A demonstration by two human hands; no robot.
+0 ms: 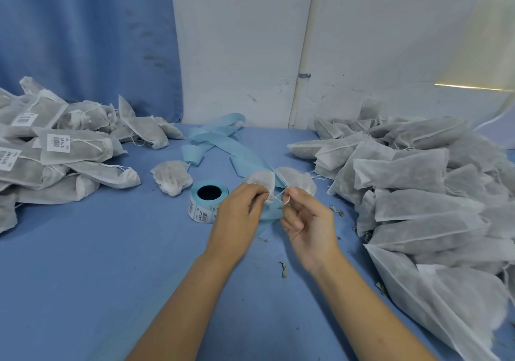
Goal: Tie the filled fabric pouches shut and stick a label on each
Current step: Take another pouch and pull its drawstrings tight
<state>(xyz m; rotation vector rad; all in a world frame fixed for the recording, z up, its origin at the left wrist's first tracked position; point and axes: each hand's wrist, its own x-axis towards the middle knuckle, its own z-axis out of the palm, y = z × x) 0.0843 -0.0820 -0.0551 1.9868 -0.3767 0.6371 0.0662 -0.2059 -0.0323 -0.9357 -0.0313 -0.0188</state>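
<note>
Head view: we note the left hand (pixel 239 210) and right hand (pixel 306 221) each pinching the drawstring (pixel 276 197) of one pouch (pixel 298 180) beside the label roll (pixel 207 203). A labelled pile (pixel 55 148) lies left; the larger untied pile (pixel 418 193) on the right remains.

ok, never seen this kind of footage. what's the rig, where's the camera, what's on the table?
No machine: these are a person's two bare hands, filmed by one wide-angle camera worn on the head, looking down. The left hand pinches the neck of a white pouch; the right hand pinches its string. Beside them stands a label roll, with blue backing strip trailing behind. On the blue table, the left pile carries labels; the right pile shows none.
</note>
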